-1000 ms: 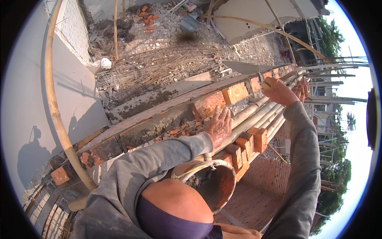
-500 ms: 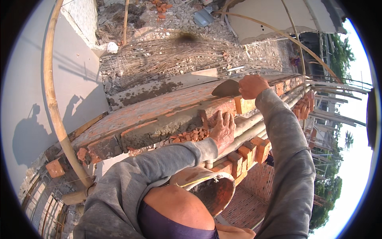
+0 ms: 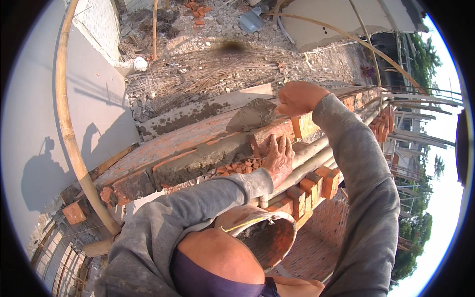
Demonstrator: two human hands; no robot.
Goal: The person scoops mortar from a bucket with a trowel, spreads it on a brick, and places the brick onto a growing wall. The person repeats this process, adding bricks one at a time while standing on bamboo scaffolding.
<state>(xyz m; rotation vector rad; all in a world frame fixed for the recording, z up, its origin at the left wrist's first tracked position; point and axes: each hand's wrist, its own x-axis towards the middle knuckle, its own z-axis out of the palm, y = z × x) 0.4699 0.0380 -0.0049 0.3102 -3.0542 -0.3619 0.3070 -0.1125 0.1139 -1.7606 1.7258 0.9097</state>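
My left hand (image 3: 279, 159) lies on a red brick (image 3: 269, 134) at the near edge of the wall, its fingers stretched out and slightly apart. Raised above the wall's far edge, my right hand (image 3: 300, 98) is closed around a trowel, whose handle the fingers hide. The grey trowel blade (image 3: 252, 115) points left, its face toward me, just beyond the brick. Wet grey mortar (image 3: 203, 161) coats the wall top to the left of the brick. An orange brick (image 3: 304, 125) stands immediately to its right.
Bamboo poles (image 3: 311, 153) run along the wall's near side, with stacked bricks (image 3: 298, 198) beside them. A mortar-stained bucket (image 3: 269, 237) is close to my body. One upright bamboo pole (image 3: 67, 123) rises at left. Rubble (image 3: 208, 69) covers the ground beyond the wall.
The trowel has swung left and turned, so its blade face now shows. My right hand has moved slightly left and up. My left hand stays on the brick.
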